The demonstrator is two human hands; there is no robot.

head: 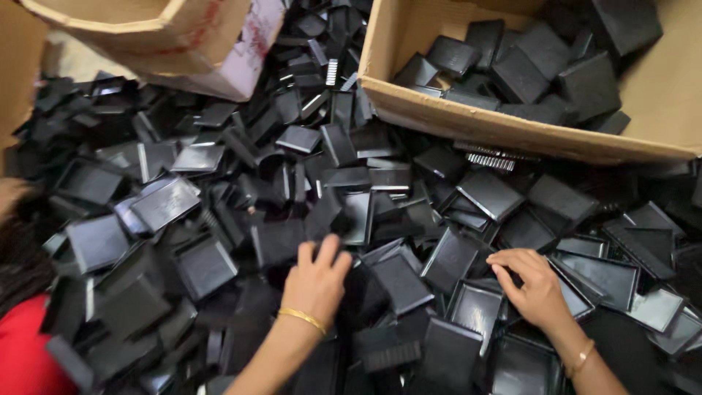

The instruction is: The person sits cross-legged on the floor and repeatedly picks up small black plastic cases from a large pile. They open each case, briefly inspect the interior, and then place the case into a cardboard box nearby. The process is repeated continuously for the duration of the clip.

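A deep pile of flat black square plastic pieces (219,190), lids and shallow trays, covers the whole surface. My left hand (316,278), with a gold bangle at the wrist, lies palm down on the pile, fingers pressed among the pieces near a black tray (402,281). My right hand (530,285), also with a bangle, reaches into the pile to the right, its fingers curled over the edge of a black square tray (475,307). Whether either hand has a firm hold on a piece is hidden by the fingers.
A large open cardboard box (468,121) at the upper right holds several of the same black pieces. Another cardboard box (168,44) stands at the upper left. At the left edge a person in red (22,344) sits close by.
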